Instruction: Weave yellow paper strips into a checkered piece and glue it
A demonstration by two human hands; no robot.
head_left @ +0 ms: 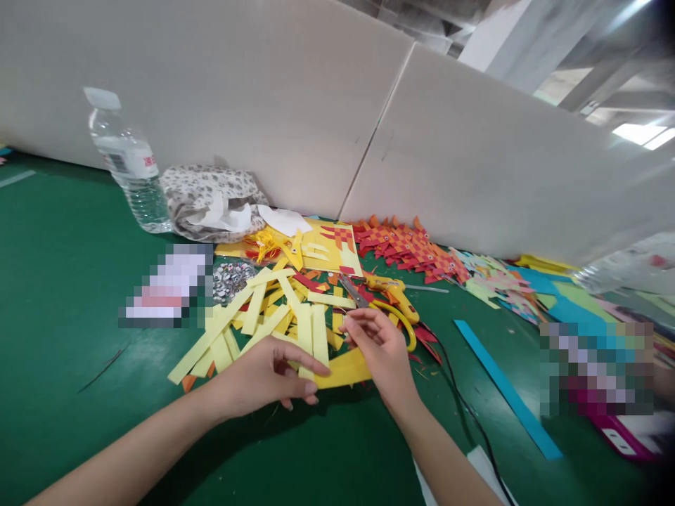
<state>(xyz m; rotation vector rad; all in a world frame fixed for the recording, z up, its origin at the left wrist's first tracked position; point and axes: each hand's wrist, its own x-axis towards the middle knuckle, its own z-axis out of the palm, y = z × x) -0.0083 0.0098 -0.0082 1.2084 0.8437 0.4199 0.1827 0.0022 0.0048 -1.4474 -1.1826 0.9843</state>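
1 yellow strip (344, 370) pinched in left hand (264, 376); far end hidden behind right hand (384, 355), apparently gripped.

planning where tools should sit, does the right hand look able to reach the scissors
Probably yes: the scissors lie just beyond the right hand, and nothing seems to block their yellow handle. It seems to hold the yellow strip, though, so would likely let go first.

Two hands (266, 376) (384, 351), one held strip (345, 370), one glue gun (395, 290), one pair scissors (355, 292).
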